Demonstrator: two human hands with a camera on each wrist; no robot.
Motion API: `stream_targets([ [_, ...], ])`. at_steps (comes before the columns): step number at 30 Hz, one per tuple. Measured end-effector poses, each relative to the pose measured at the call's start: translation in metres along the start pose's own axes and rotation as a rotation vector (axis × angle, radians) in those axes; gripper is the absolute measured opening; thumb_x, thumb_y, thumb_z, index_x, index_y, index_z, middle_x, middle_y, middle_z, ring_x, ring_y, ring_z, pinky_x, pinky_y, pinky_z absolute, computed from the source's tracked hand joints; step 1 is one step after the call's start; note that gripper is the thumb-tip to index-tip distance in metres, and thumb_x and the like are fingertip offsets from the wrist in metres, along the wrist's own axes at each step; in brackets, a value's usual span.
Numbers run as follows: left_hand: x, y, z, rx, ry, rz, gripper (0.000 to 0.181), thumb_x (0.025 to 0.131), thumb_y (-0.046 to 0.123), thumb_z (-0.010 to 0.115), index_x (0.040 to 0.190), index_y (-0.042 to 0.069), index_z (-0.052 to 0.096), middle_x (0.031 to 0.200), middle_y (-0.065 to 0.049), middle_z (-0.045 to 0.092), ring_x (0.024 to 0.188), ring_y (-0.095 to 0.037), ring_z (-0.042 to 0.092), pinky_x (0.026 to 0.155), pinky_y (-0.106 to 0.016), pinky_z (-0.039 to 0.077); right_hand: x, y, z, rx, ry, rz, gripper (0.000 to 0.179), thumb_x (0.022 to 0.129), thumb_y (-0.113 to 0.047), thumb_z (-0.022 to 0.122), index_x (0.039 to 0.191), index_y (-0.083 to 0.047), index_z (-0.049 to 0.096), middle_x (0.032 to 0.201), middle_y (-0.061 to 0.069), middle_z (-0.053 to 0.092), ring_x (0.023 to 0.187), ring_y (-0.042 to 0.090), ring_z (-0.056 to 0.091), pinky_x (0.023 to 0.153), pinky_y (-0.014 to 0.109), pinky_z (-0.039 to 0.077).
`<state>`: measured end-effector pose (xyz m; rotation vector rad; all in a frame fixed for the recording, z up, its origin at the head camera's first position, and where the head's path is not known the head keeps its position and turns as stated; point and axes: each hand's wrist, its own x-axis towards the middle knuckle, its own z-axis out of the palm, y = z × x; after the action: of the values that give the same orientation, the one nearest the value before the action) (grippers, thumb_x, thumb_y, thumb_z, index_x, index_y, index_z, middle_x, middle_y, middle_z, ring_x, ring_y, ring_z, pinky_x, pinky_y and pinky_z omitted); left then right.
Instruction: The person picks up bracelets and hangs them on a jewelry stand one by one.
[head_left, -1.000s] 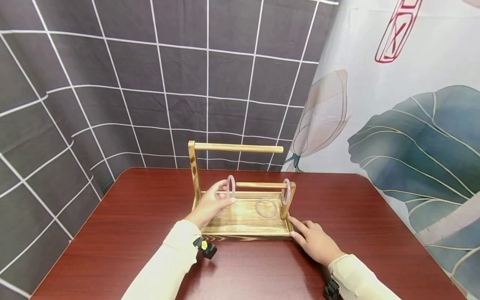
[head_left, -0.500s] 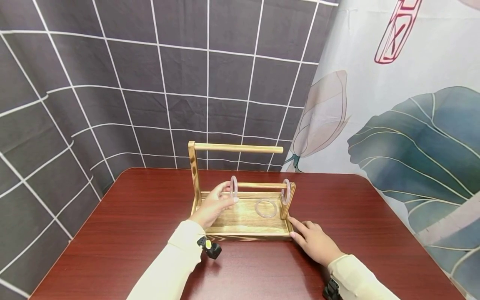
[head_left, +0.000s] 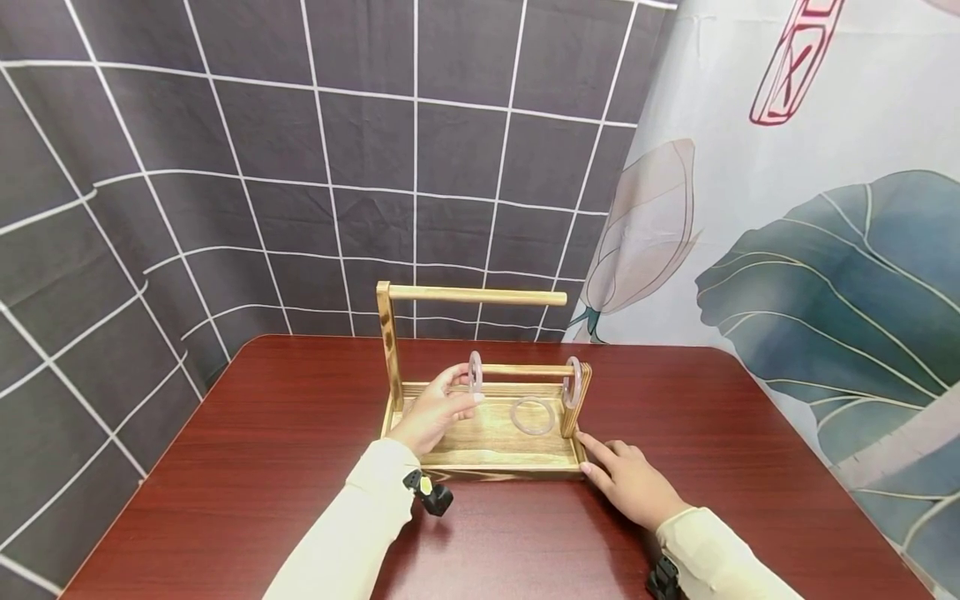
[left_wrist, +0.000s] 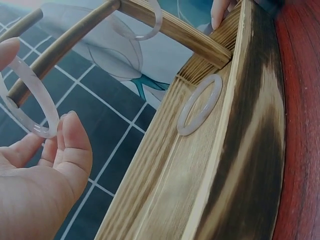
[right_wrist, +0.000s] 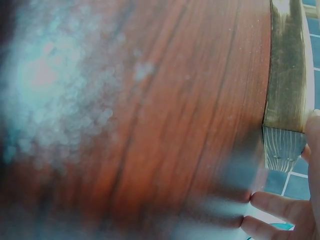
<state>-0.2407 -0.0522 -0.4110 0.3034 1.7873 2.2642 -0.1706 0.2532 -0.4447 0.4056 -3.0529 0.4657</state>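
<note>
My left hand (head_left: 438,410) pinches a pale translucent bangle (head_left: 476,372) upright between thumb and fingers. In the left wrist view this bangle (left_wrist: 44,102) encircles the free end of the lower wooden rod (left_wrist: 70,47). A second bangle (head_left: 573,382) hangs at the rod's right end, against the short post (head_left: 576,404). Flat on the floor of the wooden stand's tray (head_left: 480,457) lies a third bangle (head_left: 532,416). My right hand (head_left: 633,482), fingers extended, touches the tray's front right corner; in the right wrist view its fingers (right_wrist: 275,205) spread beside the wood.
An upper rod (head_left: 480,295) juts rightward from the stand's tall left post (head_left: 389,342), above the lower one. The stand sits on a reddish-brown table (head_left: 300,417). Behind it hang a dark grid-patterned cloth (head_left: 360,225) and a white floral cloth (head_left: 675,292).
My left hand has moved a little to the right, carrying the bangle further along the lower rod. The right hand, the stand and the other bangles have stayed in place.
</note>
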Motion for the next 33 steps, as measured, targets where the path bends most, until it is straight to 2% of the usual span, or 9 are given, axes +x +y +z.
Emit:
stream_targets([
  [4, 0.001, 0.0, 0.003, -0.007, -0.012, -0.007, 0.064, 0.084, 0.001, 0.06, 0.142, -0.005, 0.034, 0.125, -0.016, 0.039, 0.094, -0.013, 0.05, 0.088, -0.036, 0.047, 0.0, 0.001, 0.0, -0.001, 0.001, -0.002, 0.049, 0.096, -0.039, 0.054, 0.142, -0.023, 0.049, 0.118, 0.017, 0.057, 0.112, 0.038, 0.052, 0.089, 0.056, 0.047],
  [17, 0.003, -0.002, 0.012, -0.054, -0.017, -0.02, 0.066, 0.083, 0.001, 0.06, 0.143, -0.005, 0.031, 0.13, -0.017, 0.038, 0.094, -0.014, 0.048, 0.081, -0.029, 0.047, 0.001, 0.002, 0.002, -0.008, 0.023, -0.023, 0.048, 0.095, -0.037, 0.056, 0.14, -0.021, 0.051, 0.115, 0.018, 0.058, 0.109, 0.038, 0.054, 0.087, 0.056, 0.047],
  [23, 0.006, -0.005, 0.015, -0.066, -0.017, -0.023, 0.063, 0.084, 0.001, 0.06, 0.14, -0.005, 0.033, 0.126, -0.016, 0.038, 0.092, -0.014, 0.048, 0.078, -0.026, 0.048, 0.001, 0.001, 0.001, -0.003, 0.013, -0.016, 0.048, 0.096, -0.037, 0.055, 0.141, -0.022, 0.05, 0.115, 0.018, 0.058, 0.11, 0.038, 0.053, 0.088, 0.056, 0.047],
  [27, 0.007, -0.007, 0.016, -0.082, -0.012, -0.021, 0.066, 0.083, 0.0, 0.059, 0.142, -0.007, 0.029, 0.126, -0.017, 0.038, 0.091, -0.013, 0.048, 0.078, -0.026, 0.048, 0.002, 0.002, 0.001, -0.004, 0.008, -0.011, 0.049, 0.096, -0.038, 0.055, 0.141, -0.022, 0.05, 0.116, 0.018, 0.057, 0.11, 0.038, 0.053, 0.088, 0.056, 0.047],
  [33, 0.009, -0.009, 0.02, -0.095, -0.018, -0.026, 0.056, 0.083, 0.0, 0.059, 0.134, -0.005, 0.037, 0.121, -0.012, 0.039, 0.091, -0.013, 0.048, 0.08, -0.028, 0.048, 0.002, 0.002, 0.002, -0.004, 0.0, -0.006, 0.049, 0.096, -0.039, 0.055, 0.141, -0.021, 0.05, 0.117, 0.018, 0.057, 0.111, 0.039, 0.053, 0.088, 0.056, 0.047],
])
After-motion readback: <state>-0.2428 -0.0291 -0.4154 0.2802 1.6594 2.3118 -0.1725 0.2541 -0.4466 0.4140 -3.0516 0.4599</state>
